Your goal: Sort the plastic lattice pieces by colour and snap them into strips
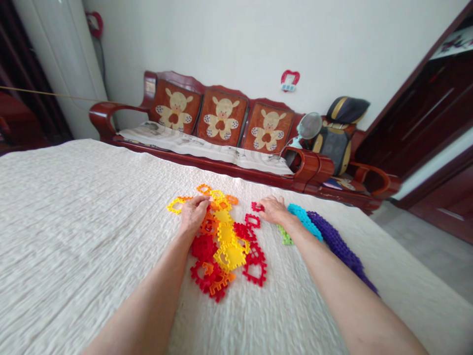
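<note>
Over the left edge of a pile of plastic interlocking pieces, my left hand (195,213) has its fingers drawn together. A bit of red shows by its fingertips, but what they hold is mostly hidden. My right hand (274,209) pinches a small red interlocking piece (255,206) at the far end of a red group. Below it lie a red square frame (253,220) and several more red pieces (254,270). Between my hands runs a heap of yellow pieces (226,233), with orange pieces (209,224) and red ones (204,246) on its left side.
Right of my right hand lie green pieces (285,235), a light-blue row (306,221) and a long purple row (338,244). All rest on a quilted white cover (92,212). Beyond it stand a wooden sofa (221,167) with bear cushions and a small fan (309,126).
</note>
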The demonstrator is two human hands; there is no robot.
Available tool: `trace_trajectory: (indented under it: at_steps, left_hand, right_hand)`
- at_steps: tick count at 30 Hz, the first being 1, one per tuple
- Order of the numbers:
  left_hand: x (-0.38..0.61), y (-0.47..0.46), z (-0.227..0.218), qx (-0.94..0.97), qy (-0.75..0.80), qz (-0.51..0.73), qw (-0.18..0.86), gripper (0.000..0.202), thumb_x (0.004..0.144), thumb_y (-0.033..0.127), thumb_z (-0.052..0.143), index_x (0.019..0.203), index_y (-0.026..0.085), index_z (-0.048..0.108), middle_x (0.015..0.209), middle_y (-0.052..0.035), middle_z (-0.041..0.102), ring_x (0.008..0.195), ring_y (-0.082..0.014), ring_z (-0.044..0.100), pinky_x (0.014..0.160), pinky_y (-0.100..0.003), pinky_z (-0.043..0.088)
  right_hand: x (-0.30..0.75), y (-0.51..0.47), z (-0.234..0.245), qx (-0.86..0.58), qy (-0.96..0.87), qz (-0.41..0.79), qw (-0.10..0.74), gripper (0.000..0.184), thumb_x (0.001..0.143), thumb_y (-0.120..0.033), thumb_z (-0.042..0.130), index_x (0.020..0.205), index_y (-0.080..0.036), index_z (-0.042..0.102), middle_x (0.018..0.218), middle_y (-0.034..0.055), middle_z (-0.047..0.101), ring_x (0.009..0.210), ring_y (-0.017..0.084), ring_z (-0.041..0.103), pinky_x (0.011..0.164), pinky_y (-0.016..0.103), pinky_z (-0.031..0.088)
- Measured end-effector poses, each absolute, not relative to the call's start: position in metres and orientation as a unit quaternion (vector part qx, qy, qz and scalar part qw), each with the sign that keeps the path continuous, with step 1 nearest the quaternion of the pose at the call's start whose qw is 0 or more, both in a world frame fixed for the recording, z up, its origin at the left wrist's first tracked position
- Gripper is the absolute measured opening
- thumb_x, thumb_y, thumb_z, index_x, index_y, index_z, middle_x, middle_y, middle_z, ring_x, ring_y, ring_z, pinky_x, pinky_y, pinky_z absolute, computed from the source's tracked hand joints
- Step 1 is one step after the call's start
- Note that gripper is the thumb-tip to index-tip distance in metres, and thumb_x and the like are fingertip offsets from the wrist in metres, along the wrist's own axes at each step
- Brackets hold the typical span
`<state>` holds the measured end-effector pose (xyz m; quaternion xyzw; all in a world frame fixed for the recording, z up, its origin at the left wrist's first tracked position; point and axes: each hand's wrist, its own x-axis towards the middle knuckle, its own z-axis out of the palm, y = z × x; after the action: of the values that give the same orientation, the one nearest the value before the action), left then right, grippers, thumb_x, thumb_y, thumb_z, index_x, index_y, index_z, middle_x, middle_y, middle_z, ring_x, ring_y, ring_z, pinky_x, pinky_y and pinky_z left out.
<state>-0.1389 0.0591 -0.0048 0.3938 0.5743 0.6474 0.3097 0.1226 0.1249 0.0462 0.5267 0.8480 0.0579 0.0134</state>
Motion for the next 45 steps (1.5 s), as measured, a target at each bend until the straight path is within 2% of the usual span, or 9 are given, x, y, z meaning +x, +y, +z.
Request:
trace_trajectory:
  at_steps: [9, 13, 16, 19, 21, 25, 33, 41, 45]
  left_hand:
    - [-0.140, 0.059, -0.005, 0.404, 0.585, 0.637, 0.299, 0.029, 0.061, 0.037, 0.057, 0.074, 0.016, 0.072, 0.066, -0.0012, 0.066, 0.063, -0.0167, 0.056, 0.061, -0.027, 0.044]
    - [-0.140, 0.060, -0.006, 0.400, 0.581, 0.640, 0.304, 0.029, 0.061, 0.037, 0.058, 0.075, 0.016, 0.073, 0.066, -0.0014, 0.067, 0.063, -0.0169, 0.057, 0.062, -0.028, 0.045]
    - [-0.140, 0.060, -0.007, 0.400, 0.577, 0.643, 0.305, 0.029, 0.062, 0.036, 0.058, 0.077, 0.016, 0.073, 0.069, -0.0019, 0.068, 0.065, -0.0177, 0.059, 0.066, -0.028, 0.046]
    - [-0.140, 0.061, -0.009, 0.398, 0.573, 0.645, 0.312, 0.029, 0.061, 0.035, 0.058, 0.078, 0.016, 0.073, 0.071, -0.0023, 0.069, 0.066, -0.0178, 0.059, 0.067, -0.029, 0.046]
    - [-0.141, 0.063, -0.010, 0.393, 0.573, 0.644, 0.319, 0.030, 0.061, 0.035, 0.058, 0.079, 0.016, 0.073, 0.070, -0.0021, 0.069, 0.065, -0.0174, 0.059, 0.065, -0.029, 0.046]
    - [-0.141, 0.065, -0.013, 0.390, 0.578, 0.643, 0.316, 0.032, 0.061, 0.036, 0.057, 0.080, 0.016, 0.073, 0.067, -0.0016, 0.067, 0.062, -0.0166, 0.057, 0.061, -0.028, 0.044]
    - [-0.140, 0.061, -0.007, 0.394, 0.589, 0.636, 0.306, 0.031, 0.061, 0.035, 0.058, 0.079, 0.015, 0.073, 0.067, -0.0019, 0.068, 0.061, -0.0166, 0.057, 0.060, -0.027, 0.044]
    - [-0.142, 0.065, -0.013, 0.409, 0.575, 0.644, 0.295, 0.028, 0.062, 0.034, 0.058, 0.079, 0.017, 0.073, 0.078, -0.0038, 0.071, 0.075, -0.0198, 0.062, 0.077, -0.031, 0.047]
    - [-0.143, 0.066, -0.016, 0.413, 0.572, 0.643, 0.297, 0.029, 0.063, 0.036, 0.058, 0.080, 0.017, 0.073, 0.078, -0.0036, 0.071, 0.074, -0.0195, 0.062, 0.077, -0.031, 0.047]
  right_hand:
    - [0.121, 0.125, 0.041, 0.553, 0.829, 0.082, -0.009, 0.028, 0.081, -0.012, 0.050, 0.103, -0.020, 0.064, 0.115, 0.0094, 0.064, 0.115, 0.027, 0.047, 0.099, 0.050, 0.026]
    - [0.129, 0.111, 0.042, 0.551, 0.823, 0.104, -0.093, 0.033, 0.082, -0.014, 0.048, 0.112, -0.017, 0.061, 0.118, 0.0127, 0.062, 0.112, 0.026, 0.052, 0.097, 0.045, 0.034]
    - [0.130, 0.091, 0.038, 0.497, 0.854, 0.040, -0.148, 0.040, 0.079, -0.013, 0.049, 0.117, -0.018, 0.058, 0.121, 0.0106, 0.062, 0.112, 0.022, 0.055, 0.097, 0.036, 0.039]
    - [0.126, 0.074, 0.027, 0.443, 0.884, -0.053, -0.138, 0.047, 0.075, -0.013, 0.054, 0.122, -0.018, 0.057, 0.126, 0.0100, 0.060, 0.115, 0.021, 0.055, 0.099, 0.033, 0.041]
    - [0.124, 0.068, 0.020, 0.431, 0.888, -0.081, -0.135, 0.045, 0.074, -0.013, 0.055, 0.118, -0.016, 0.060, 0.125, 0.0120, 0.061, 0.115, 0.023, 0.055, 0.100, 0.034, 0.041]
    - [0.125, 0.069, 0.012, 0.426, 0.882, -0.087, -0.181, 0.036, 0.074, -0.009, 0.053, 0.107, -0.015, 0.064, 0.117, 0.0121, 0.064, 0.112, 0.023, 0.057, 0.100, 0.037, 0.042]
    - [0.128, 0.068, 0.005, 0.448, 0.855, -0.091, -0.246, 0.048, 0.075, -0.013, 0.054, 0.123, -0.017, 0.055, 0.123, 0.0123, 0.062, 0.115, 0.023, 0.057, 0.102, 0.040, 0.041]
    - [0.130, 0.070, -0.004, 0.445, 0.852, -0.079, -0.264, 0.053, 0.075, -0.015, 0.054, 0.128, -0.017, 0.051, 0.128, 0.0139, 0.058, 0.120, 0.024, 0.054, 0.104, 0.043, 0.039]
    - [0.134, 0.073, -0.001, 0.441, 0.850, -0.064, -0.279, 0.057, 0.072, -0.009, 0.051, 0.128, -0.018, 0.050, 0.131, 0.0120, 0.056, 0.122, 0.023, 0.051, 0.106, 0.041, 0.039]
